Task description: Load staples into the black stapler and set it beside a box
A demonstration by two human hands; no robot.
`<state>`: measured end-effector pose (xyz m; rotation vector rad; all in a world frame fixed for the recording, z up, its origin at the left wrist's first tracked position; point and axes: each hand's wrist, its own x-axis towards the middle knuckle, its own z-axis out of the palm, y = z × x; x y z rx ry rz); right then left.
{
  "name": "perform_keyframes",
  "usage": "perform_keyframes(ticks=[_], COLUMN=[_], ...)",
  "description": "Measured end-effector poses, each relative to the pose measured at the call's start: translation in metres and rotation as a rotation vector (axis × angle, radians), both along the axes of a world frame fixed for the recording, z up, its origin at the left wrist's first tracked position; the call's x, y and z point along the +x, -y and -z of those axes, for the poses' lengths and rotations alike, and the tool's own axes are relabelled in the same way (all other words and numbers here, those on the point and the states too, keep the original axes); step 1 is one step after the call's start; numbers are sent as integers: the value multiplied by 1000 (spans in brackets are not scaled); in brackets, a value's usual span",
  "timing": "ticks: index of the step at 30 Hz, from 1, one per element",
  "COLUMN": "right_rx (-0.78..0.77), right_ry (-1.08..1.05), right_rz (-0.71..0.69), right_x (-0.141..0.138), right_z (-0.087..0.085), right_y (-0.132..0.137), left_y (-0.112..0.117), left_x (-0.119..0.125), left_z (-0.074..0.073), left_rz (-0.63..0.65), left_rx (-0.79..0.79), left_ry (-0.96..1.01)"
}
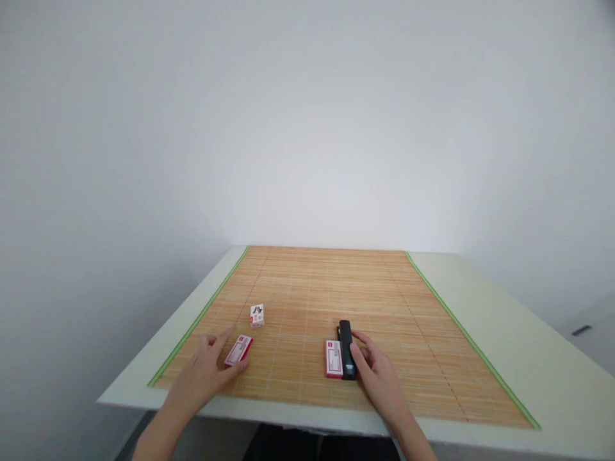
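My left hand (206,371) lies on the bamboo mat (336,301), thumb and fingers closed round a small red and white box (239,349). My right hand (377,371) rests beside a black stapler (346,349), its fingers wrapped on the stapler's right side. A second red and white box (333,358) lies flat against the stapler's left side. A small white box (257,315) stands upright just beyond the left hand, untouched.
The mat, edged in green, covers a pale table (528,333) set against a white wall. The table's near edge runs just under my wrists. A grey object (581,330) shows at the far right.
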<state>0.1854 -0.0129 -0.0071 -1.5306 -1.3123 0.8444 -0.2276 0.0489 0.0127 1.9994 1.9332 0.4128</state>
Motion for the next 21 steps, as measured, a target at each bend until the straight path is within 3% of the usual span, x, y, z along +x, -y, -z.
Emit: perform_keyframes(ticks=[4,8,12,15,21], right_rx=[-6,-5,5,11,19], right_ry=[22,2,25,91,85], right_rz=[-30,-48,-44,-43,-70], right_x=[1,2,2,2,3], right_z=[4,3,2,3,6], right_y=[0,1,0,-1,-3], left_y=[-1,-6,-7,-1,15], left_x=[0,6,24,65,172], left_z=[3,0,-6,-20,-53], left_rz=[160,235,249,275,524], left_rx=[-71,-127,-12,141,121], left_ry=[149,228,206,245,380])
